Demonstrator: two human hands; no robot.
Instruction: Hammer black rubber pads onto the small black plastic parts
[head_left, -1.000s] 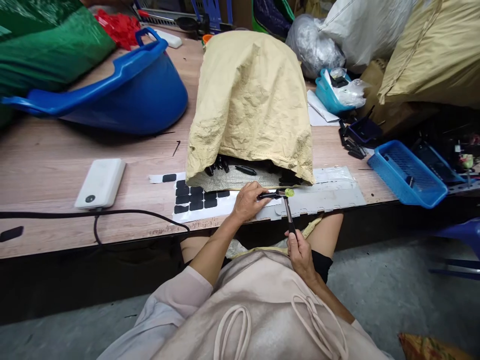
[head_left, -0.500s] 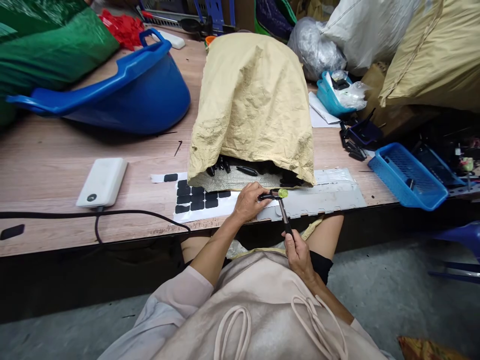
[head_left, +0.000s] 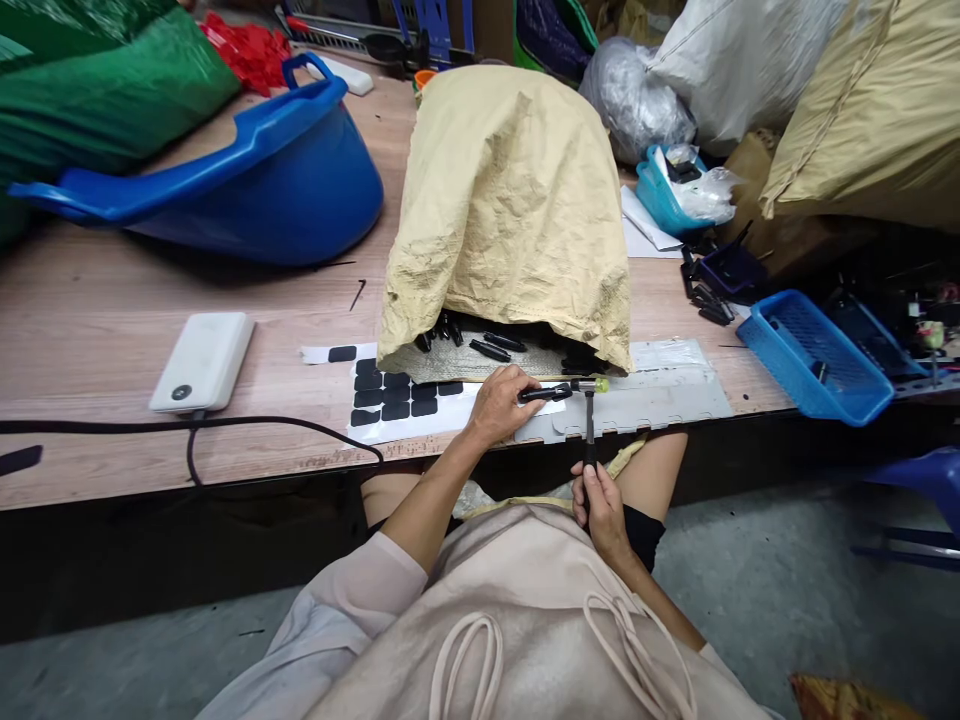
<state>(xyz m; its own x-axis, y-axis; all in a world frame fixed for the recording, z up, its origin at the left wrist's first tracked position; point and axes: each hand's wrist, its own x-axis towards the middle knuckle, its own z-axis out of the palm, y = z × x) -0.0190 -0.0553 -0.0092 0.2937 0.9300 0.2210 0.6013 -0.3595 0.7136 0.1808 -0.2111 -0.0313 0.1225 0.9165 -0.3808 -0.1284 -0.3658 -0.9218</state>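
My left hand is closed on a slim black plastic piece, held near the table's front edge over the pale boards. In my right hand is the black grip of a small mallet, its handle upright in view. The mallet's head, tipped with yellow-green, lies at the right end of the black piece; whether they touch I cannot tell. Just behind my hands gapes the mouth of a tan woven sack, with several similar black pieces inside. Beside my left wrist lies a white sheet bearing black rounded stickers.
A blue tub lies at the left, with a white power bank and its black cable nearer me. To the right sit a blue basket and a smaller turquoise basket. Large sacks fill the back right.
The mallet head has shifted right, away from my left fingers, and its handle has swung more upright. More of the black piece shows. Another black piece is now visible in the sack's mouth.
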